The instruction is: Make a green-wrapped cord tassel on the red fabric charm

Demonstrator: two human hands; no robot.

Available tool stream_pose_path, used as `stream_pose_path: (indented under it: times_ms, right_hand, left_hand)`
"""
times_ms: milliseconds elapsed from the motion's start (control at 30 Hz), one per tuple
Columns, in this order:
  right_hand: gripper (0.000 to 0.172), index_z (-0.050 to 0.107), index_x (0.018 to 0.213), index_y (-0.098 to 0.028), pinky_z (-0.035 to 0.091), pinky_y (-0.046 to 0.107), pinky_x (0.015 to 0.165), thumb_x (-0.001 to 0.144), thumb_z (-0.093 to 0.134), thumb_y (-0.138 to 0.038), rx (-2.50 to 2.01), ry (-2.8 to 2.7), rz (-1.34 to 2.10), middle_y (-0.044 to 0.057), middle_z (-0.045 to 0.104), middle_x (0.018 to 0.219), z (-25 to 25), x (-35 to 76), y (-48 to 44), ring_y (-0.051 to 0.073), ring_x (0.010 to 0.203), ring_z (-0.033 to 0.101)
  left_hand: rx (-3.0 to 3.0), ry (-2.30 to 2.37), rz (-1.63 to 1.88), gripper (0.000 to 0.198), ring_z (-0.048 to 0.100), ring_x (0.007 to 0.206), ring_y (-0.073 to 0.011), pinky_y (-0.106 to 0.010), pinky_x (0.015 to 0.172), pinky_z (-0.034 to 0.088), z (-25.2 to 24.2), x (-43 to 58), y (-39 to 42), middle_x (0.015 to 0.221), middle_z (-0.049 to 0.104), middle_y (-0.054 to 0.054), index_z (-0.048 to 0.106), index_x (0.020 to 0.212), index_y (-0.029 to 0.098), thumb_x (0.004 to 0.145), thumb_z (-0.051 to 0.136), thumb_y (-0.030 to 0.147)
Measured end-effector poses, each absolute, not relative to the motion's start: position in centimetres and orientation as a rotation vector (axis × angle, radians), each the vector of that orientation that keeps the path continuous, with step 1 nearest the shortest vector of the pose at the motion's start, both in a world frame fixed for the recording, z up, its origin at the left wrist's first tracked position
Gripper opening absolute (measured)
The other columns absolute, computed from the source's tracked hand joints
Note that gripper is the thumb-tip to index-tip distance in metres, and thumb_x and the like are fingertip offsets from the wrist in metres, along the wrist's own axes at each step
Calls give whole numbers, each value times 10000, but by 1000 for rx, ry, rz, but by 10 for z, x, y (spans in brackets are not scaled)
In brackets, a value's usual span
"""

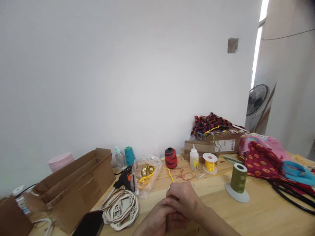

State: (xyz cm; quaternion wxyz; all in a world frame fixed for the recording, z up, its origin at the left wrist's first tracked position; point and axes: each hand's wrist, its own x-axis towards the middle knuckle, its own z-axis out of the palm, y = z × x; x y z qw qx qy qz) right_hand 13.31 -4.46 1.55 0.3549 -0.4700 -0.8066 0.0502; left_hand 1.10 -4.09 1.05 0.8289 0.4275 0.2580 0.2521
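Note:
Low at the front of the wooden table, my left hand [157,214] and my right hand [183,198] are brought together, fingers curled and pressed against each other. My right hand lies over the fingertips of the left. A thin dark greenish strip shows below the fingers, but what they pinch is hidden. Just behind the hands lies a loose yellow cord [169,173], with tangled red thread [184,174] beside it. Left of my hands is a stack of pale cut-out wooden frames [123,209]. To their right stands a spool of olive-green thread [238,178].
A clear bag with golden bells [146,172], a black glue gun [124,180] and a long cardboard box [83,186] are on the left. Red thread cone [170,158], glue bottle [194,159] and yellow cord spool [210,164] line the back. Patterned fabric [263,157] and black cable [287,196] lie right.

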Motion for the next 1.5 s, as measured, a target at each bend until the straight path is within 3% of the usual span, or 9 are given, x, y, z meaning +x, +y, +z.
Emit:
stream_pose_path:
  times_ms: [367,1067,1500]
  right_hand:
    - [255,626,676,-189,361,169,517,792,499,-377,-1182,-2095,88,-9,611,614,15,133,-44,93,565,558]
    - [143,641,676,-200,359,163,529,746,584,-312,-1270,-2097,143,-23,624,624,22,132,-48,90,580,562]
    - [159,650,675,-192,358,167,530,739,585,-323,-1274,-2085,190,-7,637,631,21,132,-47,100,580,562]
  left_hand:
    - [915,547,526,123,568,639,-132,-261,643,409,8,11,-41,692,640,-68,642,713,110,660,539,70]
    - [917,555,501,166,570,681,-152,-320,732,405,3,9,-41,721,622,-74,644,791,99,666,537,83]
    - [1065,534,441,164,592,698,-180,-333,745,415,7,10,-42,708,658,-80,661,710,104,655,508,81]
